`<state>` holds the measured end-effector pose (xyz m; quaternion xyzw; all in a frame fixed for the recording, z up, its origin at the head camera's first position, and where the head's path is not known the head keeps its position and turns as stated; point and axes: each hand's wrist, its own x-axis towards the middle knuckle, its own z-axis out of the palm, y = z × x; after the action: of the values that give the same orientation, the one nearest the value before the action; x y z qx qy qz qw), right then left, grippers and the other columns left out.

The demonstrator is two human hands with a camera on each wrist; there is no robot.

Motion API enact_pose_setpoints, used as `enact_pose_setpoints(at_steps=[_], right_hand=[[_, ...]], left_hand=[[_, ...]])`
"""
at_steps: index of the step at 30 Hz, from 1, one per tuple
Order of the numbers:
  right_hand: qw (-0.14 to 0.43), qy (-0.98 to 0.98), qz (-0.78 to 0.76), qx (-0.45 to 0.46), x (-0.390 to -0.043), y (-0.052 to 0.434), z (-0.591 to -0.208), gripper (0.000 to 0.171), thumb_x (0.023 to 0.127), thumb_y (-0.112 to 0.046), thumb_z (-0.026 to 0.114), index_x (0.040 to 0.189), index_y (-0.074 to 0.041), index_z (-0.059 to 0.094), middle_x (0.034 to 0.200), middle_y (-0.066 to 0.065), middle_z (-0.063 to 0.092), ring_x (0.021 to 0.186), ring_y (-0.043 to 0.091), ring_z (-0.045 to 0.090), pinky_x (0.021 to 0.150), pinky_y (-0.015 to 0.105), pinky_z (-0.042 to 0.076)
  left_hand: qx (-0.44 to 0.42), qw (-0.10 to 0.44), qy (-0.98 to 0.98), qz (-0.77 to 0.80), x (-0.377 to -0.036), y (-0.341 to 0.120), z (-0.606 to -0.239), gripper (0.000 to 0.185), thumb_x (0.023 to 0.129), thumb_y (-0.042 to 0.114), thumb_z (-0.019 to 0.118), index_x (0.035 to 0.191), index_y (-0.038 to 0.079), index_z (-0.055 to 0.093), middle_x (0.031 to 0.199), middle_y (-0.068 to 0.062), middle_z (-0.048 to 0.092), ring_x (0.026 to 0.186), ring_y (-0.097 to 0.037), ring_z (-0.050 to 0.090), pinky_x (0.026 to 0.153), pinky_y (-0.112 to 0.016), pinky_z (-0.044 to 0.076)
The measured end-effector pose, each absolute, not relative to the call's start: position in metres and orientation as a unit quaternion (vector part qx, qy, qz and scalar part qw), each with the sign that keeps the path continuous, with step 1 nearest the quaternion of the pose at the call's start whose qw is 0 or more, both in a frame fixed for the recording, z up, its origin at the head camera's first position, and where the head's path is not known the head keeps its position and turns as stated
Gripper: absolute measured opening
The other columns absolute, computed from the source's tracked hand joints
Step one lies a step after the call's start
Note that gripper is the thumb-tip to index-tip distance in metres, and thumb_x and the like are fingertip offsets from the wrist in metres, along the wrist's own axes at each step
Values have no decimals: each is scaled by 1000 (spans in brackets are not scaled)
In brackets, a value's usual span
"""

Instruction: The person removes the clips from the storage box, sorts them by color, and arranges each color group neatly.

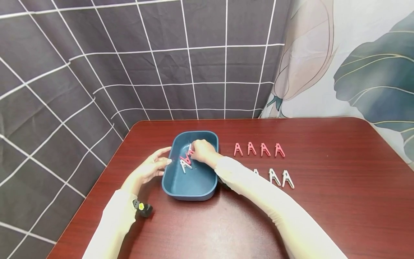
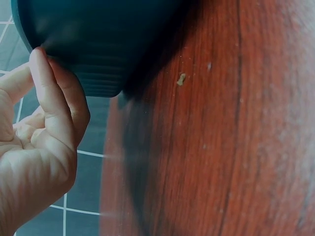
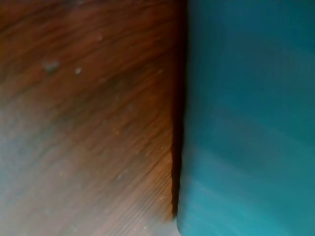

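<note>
1. Nearest the head camera: two pale sleeves, reaching forward over the dark red worktop [image 1: 323, 201], a small black-and-yellow wrist device just beside the left cuff.
2. Left hand [image 1: 149, 168] set against the outer left wall of the blue tray [image 1: 197, 192], fingers mostly straight and touching the wall, nothing clasped; same contact seen from the left wrist view, one fingertip [image 2: 38, 59] pressed to the tray's ribbed corner.
3. Right hand [image 1: 202, 151] down inside the tray near its far end, fingers curled; grip narrow, apparently pinching a peg near the fingertips, though colour and exact hold too hidden to call.
4. Loose in the tray, just left of and slightly nearer than the right grip: a pink peg [image 1: 185, 159] and a white peg [image 1: 184, 165], close together, long axes tilted roughly along the tray's length.
5. Right hand plainly the nearer one to both pegs; left hand outside the wall, apart from them.
6. Out on the worktop, well to the right of the tray: a row of four pink pegs [image 1: 258, 149], standing apart from one another, and nearer the body a row of white pegs [image 1: 280, 178], one partly hidden behind the right sleeve.
7. Right wrist view: only the tray's blue outer wall meeting the wood, no fingers visible.
</note>
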<state>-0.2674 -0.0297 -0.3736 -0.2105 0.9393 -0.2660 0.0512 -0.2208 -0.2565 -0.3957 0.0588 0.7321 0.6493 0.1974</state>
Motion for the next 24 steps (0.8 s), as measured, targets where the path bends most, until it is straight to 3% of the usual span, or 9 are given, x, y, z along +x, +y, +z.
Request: enact_pose_setpoints(at_steps=[4, 16, 24], right_hand=[[49, 935, -283, -208, -267, -28, -372, 8, 80, -13, 74, 84, -8, 70, 64, 2, 61, 56, 12, 57, 51, 22, 43], [52, 921, -329, -202, -264, -29, -370, 7, 81, -12, 74, 86, -8, 69, 69, 3, 62, 58, 12, 58, 53, 22, 45], [20, 917, -340, -209, -258, -26, -365, 9, 82, -13, 74, 87, -7, 69, 75, 5, 67, 58, 11, 57, 52, 19, 44]], left_hand=[[58, 196, 733, 649, -221, -256, -395, 62, 96, 7, 53, 150, 11, 23, 105, -2, 66, 89, -14, 67, 75, -31, 56], [55, 200, 727, 655, -219, -255, -393, 62, 96, 5, 52, 150, 11, 22, 102, 0, 67, 89, -14, 67, 75, -31, 56], [56, 197, 731, 651, -220, -255, -395, 61, 96, 6, 52, 150, 11, 23, 102, 0, 67, 89, -15, 68, 76, -31, 56]])
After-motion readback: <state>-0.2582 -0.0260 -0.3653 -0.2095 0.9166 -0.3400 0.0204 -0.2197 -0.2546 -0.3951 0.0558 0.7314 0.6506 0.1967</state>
